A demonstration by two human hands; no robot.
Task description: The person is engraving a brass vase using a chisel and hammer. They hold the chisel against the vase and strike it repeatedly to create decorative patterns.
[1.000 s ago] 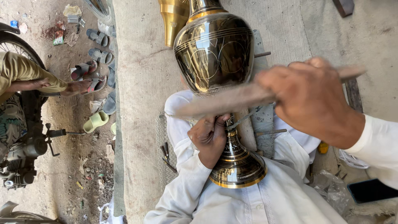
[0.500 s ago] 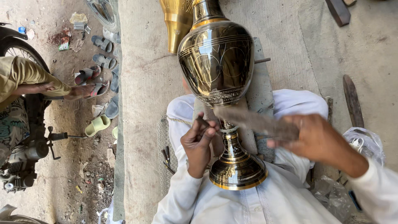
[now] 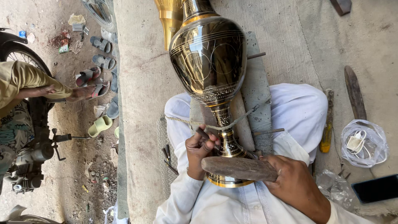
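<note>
1. Gripping a thin chisel (image 3: 204,135), the left hand (image 3: 199,153) is closed, its tip against the vase (image 3: 213,79) stem.
2. Right hand (image 3: 296,184) is wrapped shut around a wooden mallet (image 3: 238,168), just beside the vase base.
3. Vase lies across the lap on a board (image 3: 257,95); bare mat (image 3: 141,103) stretches left.

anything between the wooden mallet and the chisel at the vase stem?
Nothing visible. The right hand holds the wooden mallet just below the chisel, which the left hand pinches against the brass vase stem. Only open air shows between them.
</note>
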